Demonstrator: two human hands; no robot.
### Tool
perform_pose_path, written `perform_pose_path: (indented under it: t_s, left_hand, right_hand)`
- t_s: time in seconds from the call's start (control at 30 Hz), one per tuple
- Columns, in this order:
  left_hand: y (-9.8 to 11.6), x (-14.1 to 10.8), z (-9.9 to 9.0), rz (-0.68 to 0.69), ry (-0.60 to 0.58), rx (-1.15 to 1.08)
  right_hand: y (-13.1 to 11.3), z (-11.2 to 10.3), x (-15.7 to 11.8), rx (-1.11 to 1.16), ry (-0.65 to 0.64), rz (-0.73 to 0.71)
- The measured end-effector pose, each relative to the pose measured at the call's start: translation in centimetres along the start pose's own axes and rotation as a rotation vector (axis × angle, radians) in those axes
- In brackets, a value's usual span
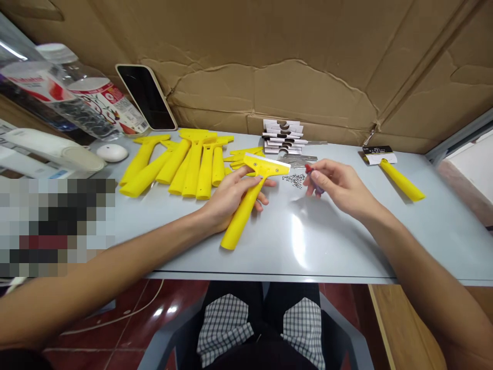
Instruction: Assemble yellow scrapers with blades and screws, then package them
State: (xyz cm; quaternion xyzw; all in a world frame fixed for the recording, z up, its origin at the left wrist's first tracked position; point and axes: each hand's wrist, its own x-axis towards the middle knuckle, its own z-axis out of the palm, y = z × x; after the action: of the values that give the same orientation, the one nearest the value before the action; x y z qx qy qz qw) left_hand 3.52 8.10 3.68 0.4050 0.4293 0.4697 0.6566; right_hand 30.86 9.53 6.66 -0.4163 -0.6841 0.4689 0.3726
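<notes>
My left hand (231,198) is closed round the neck of a yellow plastic scraper (246,205), its thumb on the front. The scraper's head points away from me, with a pale blade strip along its top edge and two screws in its face. To the right, my right hand (337,185) grips a short screwdriver (318,189) with a red and dark purple handle; its shaft is not visible. Small loose screws (296,180) lie in a pile between my hands. Behind them are metal blades (302,162) and a stack of black-and-white printed cards (283,136).
Several yellow scraper handles (196,164) lie at the left, beside smaller yellow parts (242,154). One scraper with a card (402,180) lies at the right. A phone (148,97), a white mouse (111,152) and plastic bottles (111,103) stand at the back left. Cardboard (308,92) walls the rear.
</notes>
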Motion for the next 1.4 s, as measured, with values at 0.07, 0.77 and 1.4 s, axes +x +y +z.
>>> perform_pose_path:
  t_s: [0.07, 0.77, 1.4]
  left_hand:
    - [0.0, 0.0, 0.0, 0.012, -0.005, -0.002]
    - [0.1, -0.5, 0.2, -0.071, -0.053, -0.168]
    - [0.6, -0.4, 0.6, -0.065, 0.013, -0.183]
  right_hand:
    - [0.1, -0.4, 0.3, 0.109, 0.089, 0.033]
    - [4.2, -6.0, 2.2, -1.093, 0.28, 0.192]
    - [4.2, -6.1, 2.2, -1.06, 0.229, 0.217]
